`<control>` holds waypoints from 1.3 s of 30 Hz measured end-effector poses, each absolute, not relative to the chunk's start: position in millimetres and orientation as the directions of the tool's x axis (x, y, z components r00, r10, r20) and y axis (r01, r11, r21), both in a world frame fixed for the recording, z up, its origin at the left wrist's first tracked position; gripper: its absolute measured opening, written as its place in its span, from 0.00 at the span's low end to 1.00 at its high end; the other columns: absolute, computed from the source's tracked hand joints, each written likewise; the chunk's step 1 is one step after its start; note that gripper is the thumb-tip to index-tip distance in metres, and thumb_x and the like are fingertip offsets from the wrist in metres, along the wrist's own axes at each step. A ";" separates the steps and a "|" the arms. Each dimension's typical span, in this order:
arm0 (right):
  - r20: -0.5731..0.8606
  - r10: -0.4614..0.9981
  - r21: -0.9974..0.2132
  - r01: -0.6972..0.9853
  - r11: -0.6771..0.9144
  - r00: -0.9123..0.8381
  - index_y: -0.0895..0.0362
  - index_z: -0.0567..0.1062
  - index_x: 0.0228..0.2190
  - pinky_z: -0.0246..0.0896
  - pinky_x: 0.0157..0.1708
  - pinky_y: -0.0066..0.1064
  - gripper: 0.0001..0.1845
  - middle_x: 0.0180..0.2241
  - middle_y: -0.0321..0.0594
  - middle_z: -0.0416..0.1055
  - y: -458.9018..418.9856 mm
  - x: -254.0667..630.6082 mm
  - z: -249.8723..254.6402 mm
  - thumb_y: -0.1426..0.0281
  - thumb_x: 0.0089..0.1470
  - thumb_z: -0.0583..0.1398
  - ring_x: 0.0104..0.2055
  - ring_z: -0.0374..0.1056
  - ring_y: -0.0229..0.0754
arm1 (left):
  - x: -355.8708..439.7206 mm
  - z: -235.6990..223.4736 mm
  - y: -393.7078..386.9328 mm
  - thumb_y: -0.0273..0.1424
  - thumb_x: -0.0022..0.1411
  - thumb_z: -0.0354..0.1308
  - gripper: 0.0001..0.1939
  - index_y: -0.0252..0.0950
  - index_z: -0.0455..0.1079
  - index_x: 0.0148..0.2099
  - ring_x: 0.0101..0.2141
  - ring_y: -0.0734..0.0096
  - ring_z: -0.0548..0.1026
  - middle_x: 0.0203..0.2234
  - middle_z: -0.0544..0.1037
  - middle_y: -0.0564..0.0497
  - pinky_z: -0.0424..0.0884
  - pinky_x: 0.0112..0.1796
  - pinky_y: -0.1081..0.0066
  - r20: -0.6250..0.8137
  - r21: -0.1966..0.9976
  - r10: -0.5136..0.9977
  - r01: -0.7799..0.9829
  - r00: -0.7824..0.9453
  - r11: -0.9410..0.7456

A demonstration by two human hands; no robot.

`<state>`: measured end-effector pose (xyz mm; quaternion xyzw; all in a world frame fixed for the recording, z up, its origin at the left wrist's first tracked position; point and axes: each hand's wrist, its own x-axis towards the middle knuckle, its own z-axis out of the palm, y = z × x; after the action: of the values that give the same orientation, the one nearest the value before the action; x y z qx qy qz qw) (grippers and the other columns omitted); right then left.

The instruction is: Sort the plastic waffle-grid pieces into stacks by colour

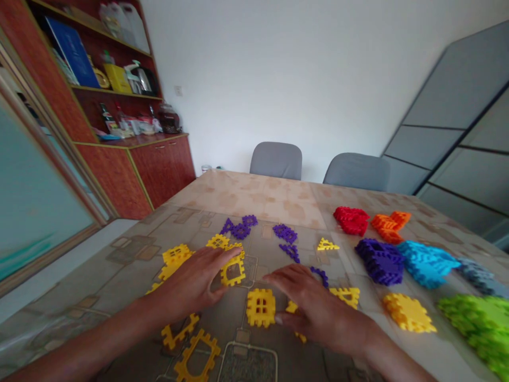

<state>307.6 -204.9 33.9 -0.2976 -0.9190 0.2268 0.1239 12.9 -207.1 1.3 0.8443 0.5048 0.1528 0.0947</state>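
Stacked at Right, Loose at Centre

Spreads left hand (201,271) and right hand (312,305) among loose yellow pieces (261,317), with fingers parted, gripping nothing visible. Looks partway along, with red stack (351,220) and green stack (477,318) at right, purple pieces (285,232) unstacked beyond. Hides much of one yellow piece (292,307) beneath right hand; crops green stack.
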 end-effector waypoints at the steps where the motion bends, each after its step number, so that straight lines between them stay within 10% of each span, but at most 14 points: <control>1: 0.129 0.622 -0.476 0.502 0.722 -0.773 0.55 0.67 0.57 0.55 0.58 0.41 0.26 0.52 0.44 0.71 -203.8 310.8 33.5 0.72 0.57 0.63 0.55 0.63 0.47 | 14.9 1.4 -208.4 0.27 0.58 0.61 0.38 0.45 0.54 0.68 0.57 0.52 0.69 0.61 0.69 0.45 0.66 0.56 0.54 0.174 0.355 0.882 0.807 0.438 -0.471; 19: 0.088 0.771 -0.443 0.669 0.597 -0.630 0.54 0.71 0.55 0.61 0.54 0.43 0.30 0.51 0.45 0.72 -226.6 345.9 40.7 0.73 0.50 0.67 0.52 0.67 0.50 | 119.1 8.0 -214.7 0.24 0.51 0.61 0.49 0.45 0.45 0.71 0.55 0.59 0.71 0.58 0.72 0.47 0.66 0.57 0.58 0.111 0.669 0.802 0.552 0.587 -0.497; 31: -0.080 0.907 -0.242 0.891 0.384 -0.413 0.59 0.66 0.61 0.59 0.57 0.57 0.43 0.57 0.57 0.69 -243.2 348.7 9.6 0.68 0.44 0.69 0.57 0.64 0.63 | 89.3 14.3 -220.0 0.29 0.51 0.68 0.43 0.45 0.57 0.67 0.61 0.53 0.64 0.62 0.67 0.48 0.60 0.61 0.56 0.023 0.501 0.808 0.693 0.589 -0.519; 39: -0.139 0.701 -0.402 0.687 0.606 -0.699 0.55 0.60 0.64 0.48 0.64 0.47 0.45 0.65 0.49 0.59 -229.2 365.0 28.3 0.79 0.46 0.65 0.66 0.52 0.53 | 79.5 -15.0 -229.7 0.25 0.52 0.65 0.44 0.46 0.54 0.69 0.58 0.55 0.66 0.60 0.70 0.47 0.63 0.59 0.56 0.006 0.465 0.840 0.742 0.543 -0.483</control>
<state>365.0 -229.2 28.3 -0.3873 -0.8959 0.2170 0.0164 79.5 -229.7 -15.0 0.8530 0.4636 0.1171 0.2091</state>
